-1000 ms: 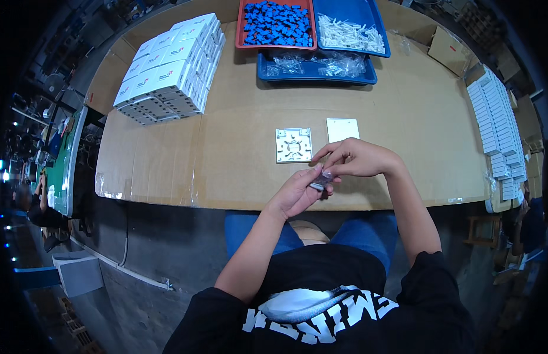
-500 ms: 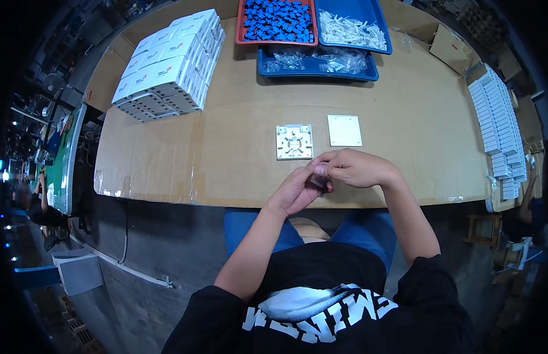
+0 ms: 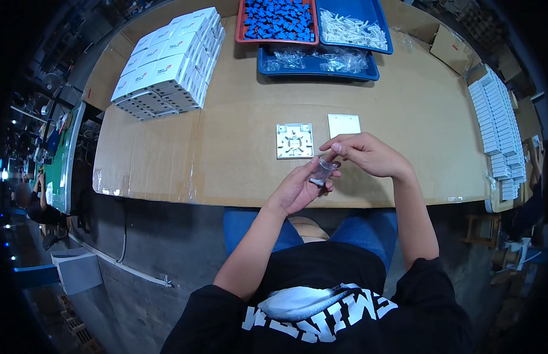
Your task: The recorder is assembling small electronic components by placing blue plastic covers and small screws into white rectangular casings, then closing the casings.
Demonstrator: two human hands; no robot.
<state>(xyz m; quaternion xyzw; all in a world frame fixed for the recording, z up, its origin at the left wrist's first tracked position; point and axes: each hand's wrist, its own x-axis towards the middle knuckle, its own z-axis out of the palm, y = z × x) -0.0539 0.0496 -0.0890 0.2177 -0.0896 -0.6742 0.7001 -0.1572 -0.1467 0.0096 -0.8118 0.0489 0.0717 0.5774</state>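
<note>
A small clear plastic bag with a few small pale parts in it sits just right of the frame's centre, held between both hands above the near edge of the table. It looks very light, limp and slick, so a pinch at its top edge seems the surest hold; the loose bits inside would likely spill if it tipped open. The left hand cradles the bag from below, palm up, fingers half curled round it. The right hand pinches the bag's upper end between thumb and forefinger, the other fingers loosely bent.

Just above the hands, on the brown cardboard-covered table, lie a white square plastic base plate with moulded ribs and, beside it on the right, a plain white square cover. At the top of the frame stand a red tray of blue parts and a blue tray of white pieces; white boxes are stacked upper left.
</note>
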